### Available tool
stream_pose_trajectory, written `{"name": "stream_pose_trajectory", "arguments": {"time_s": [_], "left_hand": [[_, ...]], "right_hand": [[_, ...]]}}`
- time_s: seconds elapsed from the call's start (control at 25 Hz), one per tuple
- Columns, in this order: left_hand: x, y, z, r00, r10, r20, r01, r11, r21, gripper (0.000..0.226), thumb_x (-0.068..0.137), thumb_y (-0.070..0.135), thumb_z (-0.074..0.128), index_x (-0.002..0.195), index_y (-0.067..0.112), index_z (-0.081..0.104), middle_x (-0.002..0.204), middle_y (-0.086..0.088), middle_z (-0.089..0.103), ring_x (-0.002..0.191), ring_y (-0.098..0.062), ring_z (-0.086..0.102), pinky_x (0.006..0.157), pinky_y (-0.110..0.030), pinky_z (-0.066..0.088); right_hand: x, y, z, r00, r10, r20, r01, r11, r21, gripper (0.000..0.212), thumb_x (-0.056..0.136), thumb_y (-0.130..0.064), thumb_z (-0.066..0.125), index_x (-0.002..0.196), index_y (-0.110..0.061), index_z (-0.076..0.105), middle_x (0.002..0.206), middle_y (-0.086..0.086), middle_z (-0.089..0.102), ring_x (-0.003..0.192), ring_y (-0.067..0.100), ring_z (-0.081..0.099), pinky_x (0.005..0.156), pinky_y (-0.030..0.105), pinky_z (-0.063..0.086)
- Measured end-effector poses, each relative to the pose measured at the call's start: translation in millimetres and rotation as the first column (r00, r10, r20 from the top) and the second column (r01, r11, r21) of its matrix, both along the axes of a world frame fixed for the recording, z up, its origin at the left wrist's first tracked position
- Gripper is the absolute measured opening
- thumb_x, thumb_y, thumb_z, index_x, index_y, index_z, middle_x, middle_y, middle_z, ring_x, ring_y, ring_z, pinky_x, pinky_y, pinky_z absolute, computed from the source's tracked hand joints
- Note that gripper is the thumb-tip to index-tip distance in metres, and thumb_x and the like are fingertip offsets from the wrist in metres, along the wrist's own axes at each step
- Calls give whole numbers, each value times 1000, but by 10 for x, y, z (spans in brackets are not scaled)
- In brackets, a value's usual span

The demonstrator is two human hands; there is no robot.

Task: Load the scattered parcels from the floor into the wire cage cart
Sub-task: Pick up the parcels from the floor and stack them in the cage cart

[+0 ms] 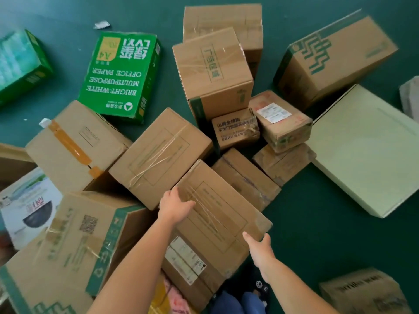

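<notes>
Around held box (217, 214), 2 boxes (158, 155) touching

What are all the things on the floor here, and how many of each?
held box: 1, brown with clear tape, near centre, both hands on it
other brown cardboard boxes: roughly a dozen, piled around the held box, some cut off at the edges
green paper box: 1, green with white print, upper left
second green box: 1, green, blurred, far left edge
pale flat box: 1, cream, right side
white printed box: 1, white with a picture, left edge
paper scraps: 2, white, upper left on the floor
floor: dark green
left hand: on the held box's far left edge
right hand: grips the held box's near right corner
</notes>
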State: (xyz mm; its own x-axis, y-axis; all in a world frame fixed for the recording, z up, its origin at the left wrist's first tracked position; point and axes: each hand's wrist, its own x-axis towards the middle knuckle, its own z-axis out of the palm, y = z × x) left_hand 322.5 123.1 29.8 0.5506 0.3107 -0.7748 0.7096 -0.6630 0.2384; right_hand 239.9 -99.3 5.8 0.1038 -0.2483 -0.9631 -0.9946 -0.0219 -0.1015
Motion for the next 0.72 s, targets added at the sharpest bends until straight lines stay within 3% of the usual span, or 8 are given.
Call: {"name": "stream_pose_trajectory", "arguments": {"time_s": [0.12, 0.24, 0.4, 0.6, 0.72], "left_hand": [[38, 82, -313, 1000, -25, -7, 25, 999, 40, 86, 89, 38, 61, 154, 13, 11, 158, -13, 16, 144, -33, 19, 115, -52, 24], [66, 94, -419, 994, -103, -46, 108, 986, 128, 83, 90, 44, 57, 154, 14, 11, 159, -14, 8, 146, -36, 8, 116, -53, 20], [81, 33, -290, 997, -41, -70, 46, 996, 79, 73, 89, 46, 58, 148, 16, 28, 149, -13, 23, 139, -34, 17, 109, -49, 28], [-3, -346, 246, 998, 53, -42, -54, 998, -18, 73, 82, 44, 66, 138, 13, 33, 126, -6, 47, 118, -27, 46, 102, -45, 42], [-19, -599, 934, 997, -66, -34, 65, 997, -39, 88, 81, 52, 68, 148, 17, 23, 139, -9, 40, 125, -29, 44, 104, -44, 41]], "right_hand": [[-2, 39, -241, 993, -115, 31, 117, 989, -87, 82, 94, -28, 61, 151, -18, 4, 152, 16, 29, 122, 36, 44, 104, 47, 35], [25, 37, -367, 980, -196, 31, 198, 977, -85, 95, 91, -30, 65, 153, -23, -7, 159, 10, 17, 136, 36, 35, 109, 49, 32], [13, -55, -305, 970, -243, 11, 242, 961, -136, 98, 88, -36, 68, 154, -20, -2, 158, 11, 18, 138, 38, 31, 110, 51, 29], [-153, -260, 316, 980, -196, -15, 185, 944, -274, 100, 81, -43, 73, 153, -22, 6, 152, 15, 23, 135, 41, 29, 109, 55, 31], [-121, -477, 1047, 990, -141, 8, 134, 921, -366, 103, 79, -41, 75, 153, -17, 8, 151, 16, 25, 136, 40, 25, 110, 52, 31]]}}
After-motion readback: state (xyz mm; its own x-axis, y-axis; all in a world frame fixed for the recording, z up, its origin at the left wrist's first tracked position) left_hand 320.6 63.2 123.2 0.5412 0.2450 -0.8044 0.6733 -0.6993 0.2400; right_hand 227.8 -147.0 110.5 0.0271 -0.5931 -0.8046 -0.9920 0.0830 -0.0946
